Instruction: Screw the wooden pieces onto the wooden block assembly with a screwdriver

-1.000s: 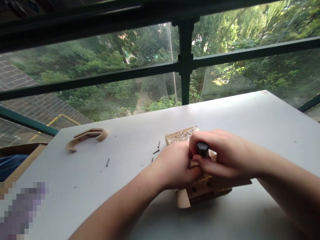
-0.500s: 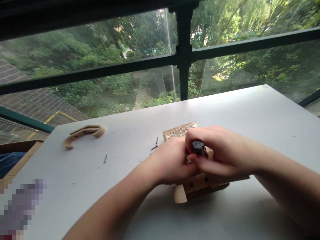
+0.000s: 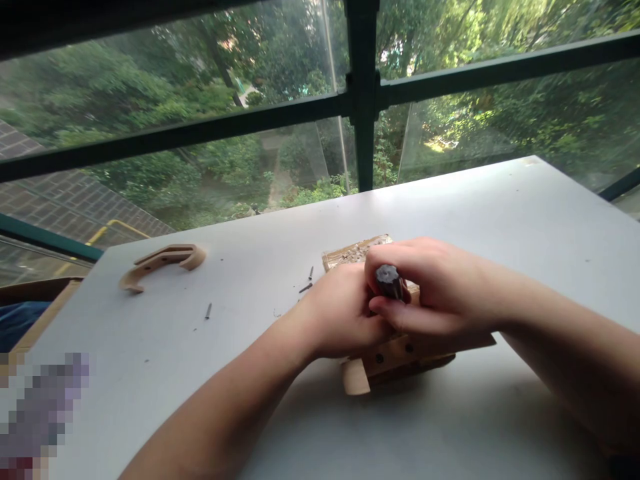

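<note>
My right hand (image 3: 425,287) is closed round the black ribbed handle of a screwdriver (image 3: 389,281), seen nearly end-on; its tip is hidden beneath my hands. Close against it, my left hand (image 3: 343,307) is curled over a wooden piece (image 3: 393,352), its fingertips hidden, so what they pinch cannot be made out. Two dark holes or screw heads show on the near face of this piece, and a rounded wooden end (image 3: 356,378) juts out at its left. Behind my hands lies a wooden block (image 3: 350,255) wrapped in clear film, with small bits on top.
A curved wooden part (image 3: 163,259) rests at the white table's (image 3: 550,267) far left. Loose screws lie between, one screw (image 3: 208,311) apart from the others. A cardboard box (image 3: 47,320) with blue cloth stands beyond the left edge. A green-framed window (image 3: 367,100) borders the back.
The view has shifted slightly, moving everything a little up and left. Both hands keep their hold, and the screwdriver handle leans slightly differently.
</note>
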Motion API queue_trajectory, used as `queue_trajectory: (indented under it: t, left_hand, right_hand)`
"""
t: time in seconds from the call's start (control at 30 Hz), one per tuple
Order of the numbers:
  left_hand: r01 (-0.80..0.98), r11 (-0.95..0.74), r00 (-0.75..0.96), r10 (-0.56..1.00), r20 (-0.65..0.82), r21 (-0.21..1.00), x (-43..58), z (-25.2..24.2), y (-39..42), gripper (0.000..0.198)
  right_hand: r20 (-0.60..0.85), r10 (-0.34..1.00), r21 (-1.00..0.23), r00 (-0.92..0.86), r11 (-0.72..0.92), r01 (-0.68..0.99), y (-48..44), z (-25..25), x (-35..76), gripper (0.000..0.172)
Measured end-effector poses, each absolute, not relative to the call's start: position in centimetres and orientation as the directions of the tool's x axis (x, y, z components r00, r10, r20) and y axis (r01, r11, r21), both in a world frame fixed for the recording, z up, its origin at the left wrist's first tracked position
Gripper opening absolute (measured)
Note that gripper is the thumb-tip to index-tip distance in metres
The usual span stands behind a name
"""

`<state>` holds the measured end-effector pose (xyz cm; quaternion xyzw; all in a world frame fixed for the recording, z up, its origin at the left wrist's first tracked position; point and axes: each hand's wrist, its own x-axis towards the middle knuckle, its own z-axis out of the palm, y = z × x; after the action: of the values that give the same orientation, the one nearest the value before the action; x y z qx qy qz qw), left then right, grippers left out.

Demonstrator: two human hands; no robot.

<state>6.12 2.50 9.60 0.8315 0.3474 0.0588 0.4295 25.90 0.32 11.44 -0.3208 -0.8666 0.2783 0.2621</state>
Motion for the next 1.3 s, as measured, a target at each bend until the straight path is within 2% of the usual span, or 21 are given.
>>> queue_trajectory:
  t: [0.1, 0.27, 0.5, 0.83, 1.1, 1.3]
  left_hand:
    - [0.530, -0.377, 0.741, 0.641, -0.199, 0.759, 6.1, 9.4, 2.5, 0.026]
    - [0.516, -0.345, 0.739, 0.643, -0.203, 0.784, 6.1, 9.3, 2.5, 0.022]
    - [0.506, -0.334, 0.721, 0.669, -0.178, 0.795, 6.1, 9.4, 2.5, 0.027]
    - [0.483, -0.281, 0.710, 0.680, -0.183, 0.829, 5.9, 8.7, 2.5, 0.036]
    - [0.396, -0.319, 0.712, 0.699, -0.068, 0.861, 5.9, 8.0, 3.1, 0.040]
    - [0.327, -0.321, 0.715, 0.699, -0.010, 0.889, 5.8, 7.6, 3.3, 0.043]
  right_hand:
    - [0.265, 0.708, -0.666, -0.655, 0.626, 0.407, 0.4, 11.4, 26.0, 0.020]
    - [0.289, 0.705, -0.677, -0.647, 0.629, 0.383, 0.7, 11.1, 26.0, 0.020]
    - [0.322, 0.691, -0.680, -0.647, 0.645, 0.349, 1.1, 10.9, 26.2, 0.017]
    - [0.288, 0.702, -0.702, -0.651, 0.617, 0.355, 1.1, 10.9, 26.4, 0.015]
    - [0.387, 0.654, -0.677, -0.649, 0.680, 0.282, 1.6, 10.3, 26.6, 0.014]
    - [0.355, 0.670, -0.695, -0.652, 0.655, 0.295, 1.8, 10.6, 26.7, 0.012]
